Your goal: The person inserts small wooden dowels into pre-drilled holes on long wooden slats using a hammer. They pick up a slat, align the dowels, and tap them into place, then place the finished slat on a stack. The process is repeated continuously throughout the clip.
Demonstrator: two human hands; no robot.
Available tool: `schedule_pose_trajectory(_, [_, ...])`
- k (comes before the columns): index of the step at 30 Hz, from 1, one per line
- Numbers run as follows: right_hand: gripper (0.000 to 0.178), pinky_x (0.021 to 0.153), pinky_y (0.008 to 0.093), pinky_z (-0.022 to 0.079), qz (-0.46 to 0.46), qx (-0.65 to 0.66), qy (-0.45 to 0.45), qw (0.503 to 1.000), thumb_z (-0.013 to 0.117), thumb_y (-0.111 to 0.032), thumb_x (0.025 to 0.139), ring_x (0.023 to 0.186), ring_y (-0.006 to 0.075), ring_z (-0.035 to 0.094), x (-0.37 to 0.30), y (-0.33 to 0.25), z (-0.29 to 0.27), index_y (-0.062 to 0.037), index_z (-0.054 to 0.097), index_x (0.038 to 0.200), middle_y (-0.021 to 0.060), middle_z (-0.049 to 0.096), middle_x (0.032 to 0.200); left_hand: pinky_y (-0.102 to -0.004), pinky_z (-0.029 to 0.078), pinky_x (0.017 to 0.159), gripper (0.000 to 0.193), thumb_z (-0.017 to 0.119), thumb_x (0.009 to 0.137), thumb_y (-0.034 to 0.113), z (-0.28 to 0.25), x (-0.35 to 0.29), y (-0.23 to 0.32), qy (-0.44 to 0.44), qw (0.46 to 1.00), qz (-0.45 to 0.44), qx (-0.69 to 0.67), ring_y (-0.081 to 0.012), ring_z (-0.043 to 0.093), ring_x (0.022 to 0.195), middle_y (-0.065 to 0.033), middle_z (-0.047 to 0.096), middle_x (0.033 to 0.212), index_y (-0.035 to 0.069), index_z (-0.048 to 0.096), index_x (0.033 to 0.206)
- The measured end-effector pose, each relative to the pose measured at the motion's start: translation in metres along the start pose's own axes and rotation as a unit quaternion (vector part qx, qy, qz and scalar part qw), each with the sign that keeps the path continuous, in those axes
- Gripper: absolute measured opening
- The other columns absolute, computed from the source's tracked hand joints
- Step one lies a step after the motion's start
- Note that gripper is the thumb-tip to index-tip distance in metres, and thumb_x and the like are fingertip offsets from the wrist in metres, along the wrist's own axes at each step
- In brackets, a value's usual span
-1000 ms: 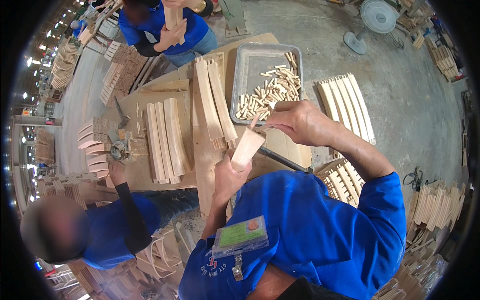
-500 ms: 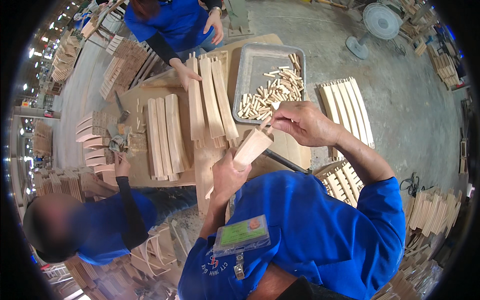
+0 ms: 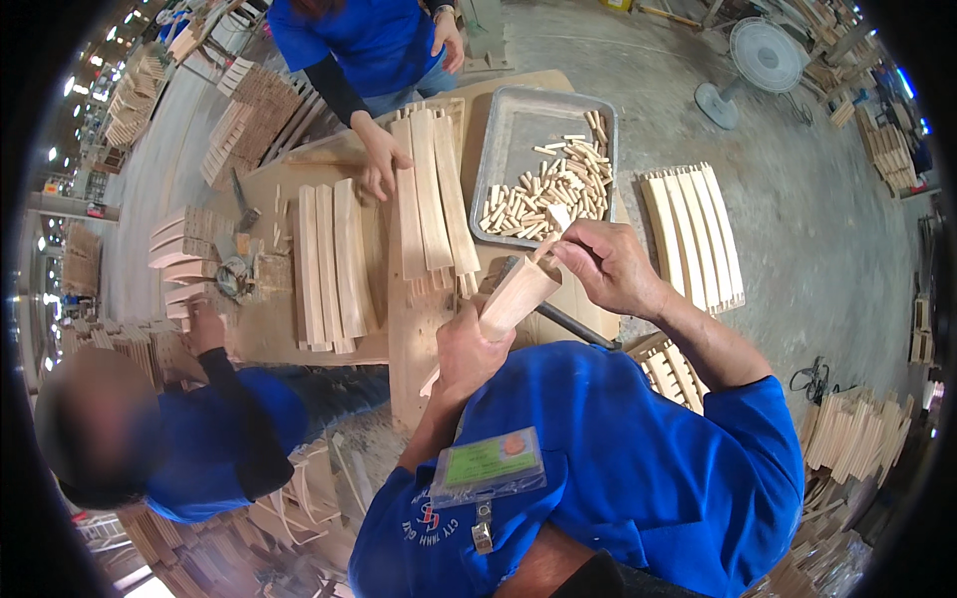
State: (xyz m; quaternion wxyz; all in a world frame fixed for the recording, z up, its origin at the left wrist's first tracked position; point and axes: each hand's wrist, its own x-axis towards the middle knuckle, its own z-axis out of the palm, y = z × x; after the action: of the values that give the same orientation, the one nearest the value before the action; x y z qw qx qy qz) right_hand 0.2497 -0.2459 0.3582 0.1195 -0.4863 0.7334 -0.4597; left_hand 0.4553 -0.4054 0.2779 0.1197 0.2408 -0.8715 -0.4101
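Note:
My left hand (image 3: 471, 349) is closed around a pale wooden slat (image 3: 520, 297), held tilted in front of my chest with its end pointing up and away. A dowel (image 3: 544, 247) sticks out of that end. My right hand (image 3: 616, 267) pinches at the same end, beside this dowel; a second short dowel shows partly under its fingertips. Just beyond my right hand, a grey tray (image 3: 548, 97) holds many loose dowels (image 3: 563, 179). Below the slat's end, a dark hammer handle (image 3: 573, 324) lies on the table, its head mostly hidden.
Slats with dowelled ends (image 3: 431, 194) lie left of the tray, under a co-worker's hand (image 3: 381, 159). More slats (image 3: 334, 269) lie farther left, near another hammer (image 3: 242, 204). A second co-worker (image 3: 229, 429) works at left. Stacked slats (image 3: 693, 239) and a fan (image 3: 766, 55) stand right.
My hands and the slat have shifted slightly right in the picture. The far co-worker's hand has opened over the slats, and the left co-worker's hand has moved left toward the curved pieces.

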Motion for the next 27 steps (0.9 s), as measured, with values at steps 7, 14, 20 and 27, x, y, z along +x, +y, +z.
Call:
schedule_pose_trajectory(7, [0.028,0.054,0.0277,0.049,0.157,0.257,0.005,0.953,0.063,-0.03,0.108,0.067,0.0081,0.06,0.003,0.014,0.012,-0.0032,0.07,0.107,0.0018,0.065,0.081,-0.0445,0.059,0.077,0.045,0.083,0.081,0.021,-0.005,0.02,0.005,0.022,0.999,0.018,-0.033,-0.0382,0.076,0.089,-0.0233,0.075,0.096,0.002,0.067,0.118])
schedule_pose_trajectory(14, [0.029,0.057,0.0222,0.05,0.269,0.314,-0.135,0.9,0.067,-0.034,0.106,0.073,0.0047,0.057,-0.017,0.043,0.071,-0.0082,0.065,0.117,-0.0018,0.063,0.091,-0.0277,0.056,0.073,0.042,0.085,0.09,0.01,-0.06,0.068,0.018,0.086,0.946,0.023,-0.311,-0.0131,0.069,0.085,-0.0048,0.072,0.092,-0.002,0.062,0.123])
schedule_pose_trajectory(20, [0.063,0.095,0.044,0.056,-0.085,0.005,-0.079,0.993,0.079,-0.025,0.094,0.11,0.0339,0.068,0.002,0.026,0.086,-0.005,0.052,0.147,0.0241,0.062,0.131,-0.0299,0.051,0.076,0.053,0.083,0.09,0.013,-0.089,0.094,0.039,-0.026,0.882,0.162,-0.443,-0.0142,0.065,0.086,-0.0075,0.07,0.094,-0.002,0.053,0.131])
schedule_pose_trajectory(27, [0.065,0.093,0.0433,0.058,0.039,0.152,-0.22,0.963,0.08,-0.012,0.09,0.106,0.0322,0.07,0.02,0.027,0.083,-0.0082,0.052,0.149,0.0191,0.068,0.124,-0.039,0.053,0.098,0.066,0.083,0.088,0.017,-0.062,0.106,0.018,-0.125,0.858,0.158,-0.472,-0.0224,0.063,0.116,-0.014,0.068,0.117,-0.001,0.049,0.141])
